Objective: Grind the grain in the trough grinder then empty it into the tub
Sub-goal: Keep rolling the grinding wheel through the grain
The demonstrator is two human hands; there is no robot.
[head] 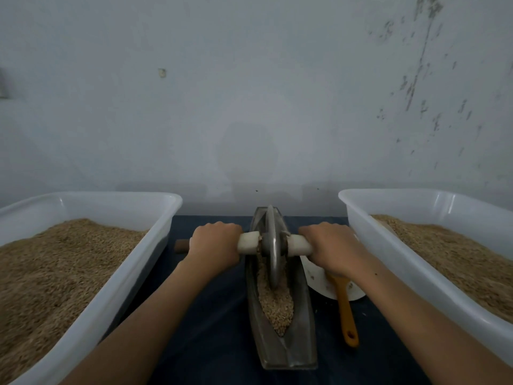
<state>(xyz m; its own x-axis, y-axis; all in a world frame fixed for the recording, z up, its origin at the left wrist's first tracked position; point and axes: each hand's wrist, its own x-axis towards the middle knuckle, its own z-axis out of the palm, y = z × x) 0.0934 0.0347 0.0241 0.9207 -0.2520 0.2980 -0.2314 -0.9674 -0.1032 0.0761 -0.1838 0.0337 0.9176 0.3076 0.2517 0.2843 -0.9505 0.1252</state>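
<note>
A long metal trough grinder lies lengthwise on the dark blue table between my arms. Tan grain fills its groove. A metal grinding wheel stands upright in the groove near the far end. A pale axle handle runs through the wheel. My left hand grips the handle's left side. My right hand grips its right side. A white tub heaped with grain stands at the left. Another white tub with grain stands at the right.
A white plate lies right of the trough, partly under my right wrist, with an orange-handled utensil on it. A brown wooden end sticks out beyond my left hand. A grey wall rises right behind the table.
</note>
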